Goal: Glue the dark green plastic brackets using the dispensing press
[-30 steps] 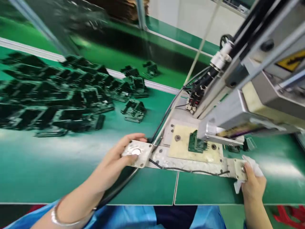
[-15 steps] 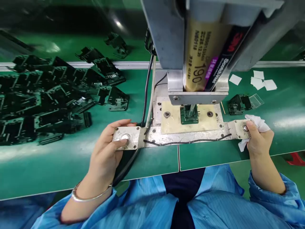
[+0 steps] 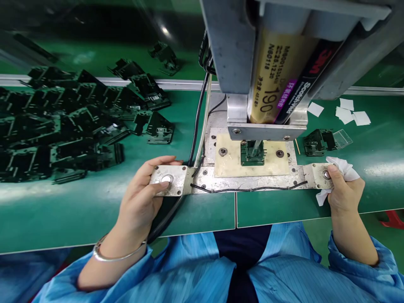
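Observation:
My left hand (image 3: 142, 198) rests on the left metal button plate (image 3: 176, 180), its thumb pressed on the round button (image 3: 166, 179) and its fingers curled over the plate's far edge. My right hand (image 3: 344, 191) is closed on a crumpled white tissue (image 3: 345, 170), its thumb on the right button (image 3: 325, 174). Between the two plates a green part (image 3: 252, 152) sits in the cream fixture block (image 3: 233, 162), under the dispensing head that carries an adhesive cartridge (image 3: 274, 80).
Several black plastic parts (image 3: 72, 122) lie piled on the green mat at the left. One black part (image 3: 317, 141) with a clear piece lies right of the fixture, with white paper squares (image 3: 347, 111) behind. Cables (image 3: 198, 122) run along the fixture's left side.
The view swung from a tilted look to the left to straight down over the fixture. Both thumbs stayed on their buttons. The dispensing head has risen slightly off the green part.

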Available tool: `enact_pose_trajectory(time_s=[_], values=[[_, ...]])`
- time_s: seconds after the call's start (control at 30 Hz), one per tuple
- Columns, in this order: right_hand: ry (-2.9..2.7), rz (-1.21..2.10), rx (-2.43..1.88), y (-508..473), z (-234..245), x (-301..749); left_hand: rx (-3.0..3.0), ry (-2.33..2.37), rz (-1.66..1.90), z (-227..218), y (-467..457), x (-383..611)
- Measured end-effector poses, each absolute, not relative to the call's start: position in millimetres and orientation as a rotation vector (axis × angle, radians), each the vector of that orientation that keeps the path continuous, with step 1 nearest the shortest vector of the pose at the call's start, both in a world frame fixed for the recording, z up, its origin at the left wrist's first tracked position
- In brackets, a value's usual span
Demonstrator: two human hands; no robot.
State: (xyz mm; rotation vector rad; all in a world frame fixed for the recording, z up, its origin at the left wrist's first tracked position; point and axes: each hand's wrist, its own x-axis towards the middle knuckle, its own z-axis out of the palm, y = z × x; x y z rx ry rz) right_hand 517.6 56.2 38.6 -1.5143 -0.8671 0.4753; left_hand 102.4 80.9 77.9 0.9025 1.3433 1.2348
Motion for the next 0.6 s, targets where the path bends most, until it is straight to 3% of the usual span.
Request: enact_pose_trajectory(time_s=[0.43, 0.6], values=[[-0.859, 0.474, -1.525, 54.5, 36.9, 520.1, 0.977, 1.361, 1.198, 73.8, 79.7, 95.2], [-0.857, 0.470, -1.551, 53.5, 33.8, 522.2, 1.594, 1.617, 1.016, 97.6, 84.7, 90.8]])
